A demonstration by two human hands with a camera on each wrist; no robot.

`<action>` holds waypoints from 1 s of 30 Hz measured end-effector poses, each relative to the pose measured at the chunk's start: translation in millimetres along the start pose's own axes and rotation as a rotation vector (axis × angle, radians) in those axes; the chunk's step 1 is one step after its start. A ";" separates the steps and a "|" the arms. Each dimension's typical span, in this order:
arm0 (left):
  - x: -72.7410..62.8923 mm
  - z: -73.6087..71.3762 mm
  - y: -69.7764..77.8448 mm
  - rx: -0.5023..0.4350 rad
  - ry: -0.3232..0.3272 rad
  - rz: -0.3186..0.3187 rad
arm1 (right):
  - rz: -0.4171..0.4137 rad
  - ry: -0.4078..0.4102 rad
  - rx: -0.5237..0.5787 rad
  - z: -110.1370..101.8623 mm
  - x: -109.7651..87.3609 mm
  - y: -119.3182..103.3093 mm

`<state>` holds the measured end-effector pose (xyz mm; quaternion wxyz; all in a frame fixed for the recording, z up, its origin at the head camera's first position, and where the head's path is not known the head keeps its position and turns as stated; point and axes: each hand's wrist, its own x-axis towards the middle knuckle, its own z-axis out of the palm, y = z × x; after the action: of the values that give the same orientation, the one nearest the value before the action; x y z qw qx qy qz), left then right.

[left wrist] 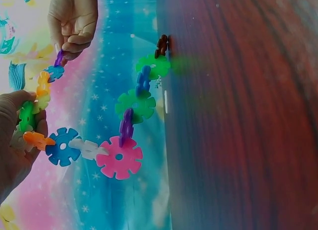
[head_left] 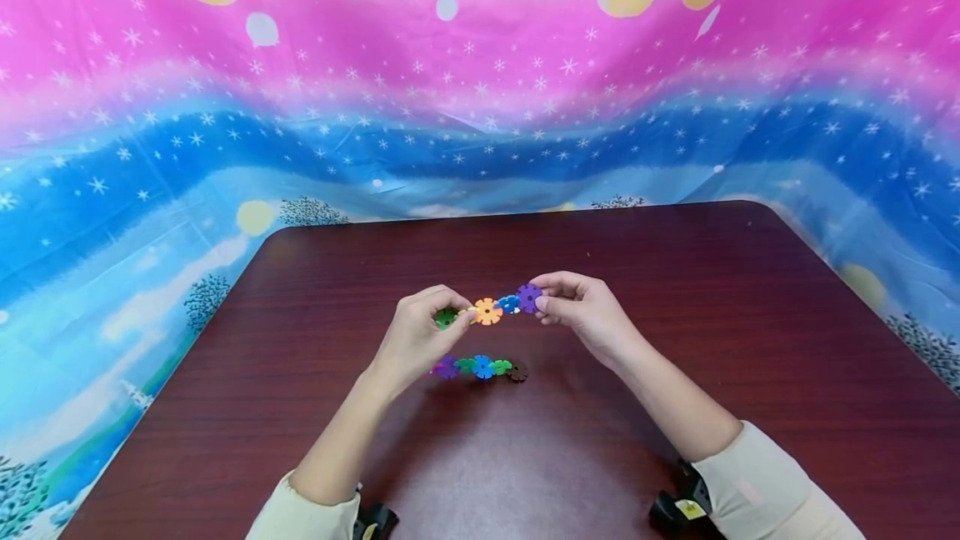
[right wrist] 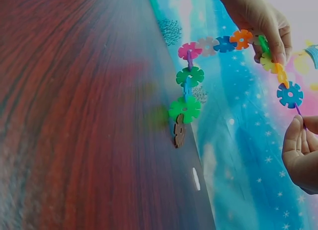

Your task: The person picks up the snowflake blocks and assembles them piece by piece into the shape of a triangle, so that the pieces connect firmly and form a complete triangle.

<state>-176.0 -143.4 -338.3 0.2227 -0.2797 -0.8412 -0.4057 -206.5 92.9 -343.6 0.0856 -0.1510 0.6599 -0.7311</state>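
Observation:
A chain of colourful notched plastic discs, like snowflake building pieces, hangs between and below both hands. My left hand (head_left: 423, 327) pinches it near a yellow disc (left wrist: 41, 102) and a green disc (left wrist: 27, 115). At the chain's upper end, my right hand (head_left: 588, 311) pinches a purple disc (head_left: 529, 298), joined to a blue disc (right wrist: 289, 95) and an orange-yellow disc (head_left: 487, 312). From the left hand the chain drops through a pink disc (left wrist: 119, 157) and runs back to a brown disc (right wrist: 179, 131) at its other end, low over the table.
The dark red-brown wooden table (head_left: 675, 273) lies under the hands. Behind and beside it hangs a pink and blue patterned cloth (head_left: 480, 107). Black wrist devices (head_left: 678, 507) show below the pale sleeves (head_left: 772, 482).

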 end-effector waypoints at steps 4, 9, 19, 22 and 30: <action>-0.4 0.0 1.0 0.011 0.000 0.005 | 0.008 0.004 -0.010 0.5 0.1 -0.3; -0.9 -0.1 1.6 0.031 0.004 0.010 | 0.010 0.005 -0.020 1.6 0.3 0.8; -0.7 0.1 2.4 0.020 0.015 0.020 | -0.001 0.021 -0.028 4.4 -0.4 -0.3; -0.5 0.1 2.7 0.012 0.010 0.018 | -0.001 0.025 -0.011 4.5 -0.1 -0.1; 1.0 1.0 2.6 0.019 0.033 0.059 | 0.002 0.029 0.027 4.4 1.3 1.0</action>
<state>-175.2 -141.0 -336.8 0.2509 -0.2957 -0.8326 -0.3954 -206.4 88.3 -344.1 0.0788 -0.1383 0.6512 -0.7420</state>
